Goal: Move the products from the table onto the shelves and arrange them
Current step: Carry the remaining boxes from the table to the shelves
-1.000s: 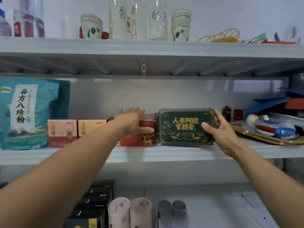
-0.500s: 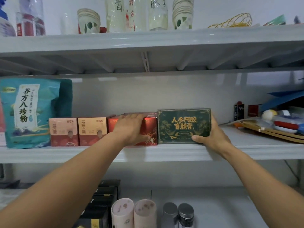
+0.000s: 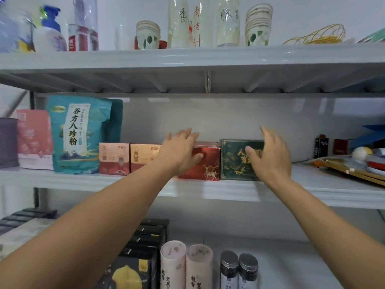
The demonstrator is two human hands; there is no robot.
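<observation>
A dark green box with gold lettering stands on the middle shelf, right beside a red box with a gold deer. My right hand hovers in front of the green box with fingers spread, blurred, gripping nothing. My left hand is spread over the red box's left part, fingers relaxed; whether it touches the box is unclear. Two pink-and-red boxes stand to the left of the red box, and a teal pouch further left.
A pink pouch and a grey tin stand at the far left. A tray of oddments fills the shelf's right end. Cups and bottles line the top shelf. Below stand black boxes, two tubes and two jars.
My right hand has let go of the green box, which now stands against the red box. My left hand has lifted and spread. The view has shifted left.
</observation>
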